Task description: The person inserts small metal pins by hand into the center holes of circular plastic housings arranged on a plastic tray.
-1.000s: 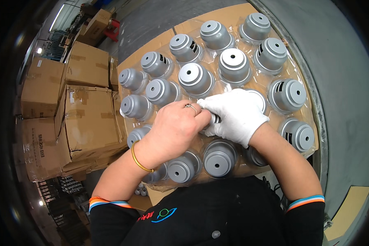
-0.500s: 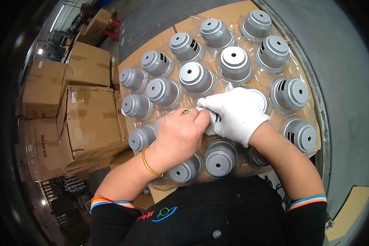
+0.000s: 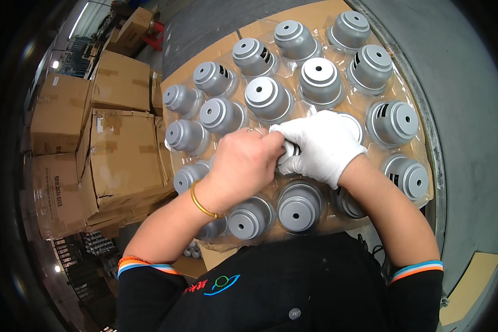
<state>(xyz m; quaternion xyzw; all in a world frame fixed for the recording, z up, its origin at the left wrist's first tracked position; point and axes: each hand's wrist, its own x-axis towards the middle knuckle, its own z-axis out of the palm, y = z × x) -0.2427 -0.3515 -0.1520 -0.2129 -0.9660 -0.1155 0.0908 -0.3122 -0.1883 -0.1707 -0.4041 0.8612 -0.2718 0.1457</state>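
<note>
My left hand [image 3: 246, 157], bare with a ring and a gold bracelet, has its fingers pinched together. Whatever lies between the fingertips is hidden. Right beside it, my right hand [image 3: 323, 146] in a white glove closes round a small pale, rounded piece with black bands [image 3: 289, 150], mostly covered by the fingers. Both hands meet over the middle of a sheet set with silver-grey stepped metal cups. Behind the glove a cup [image 3: 353, 126] partly shows. Nearest my body are another cup [image 3: 296, 213] and its neighbour [image 3: 248, 221]. Some cups, like the right-hand one [image 3: 395, 123], carry black labels.
The cups sit in a clear plastic tray [image 3: 293, 113] over cardboard [image 3: 315, 10]. Stacked cardboard boxes [image 3: 130, 160] stand to the left. A grey surface [image 3: 470, 166] runs along the right, with a tan board [image 3: 473, 288] at the lower right.
My left hand has shifted slightly up and left, and its wrist has turned a little. The banded piece shows more between the hands. The cups appear slightly shifted in view.
</note>
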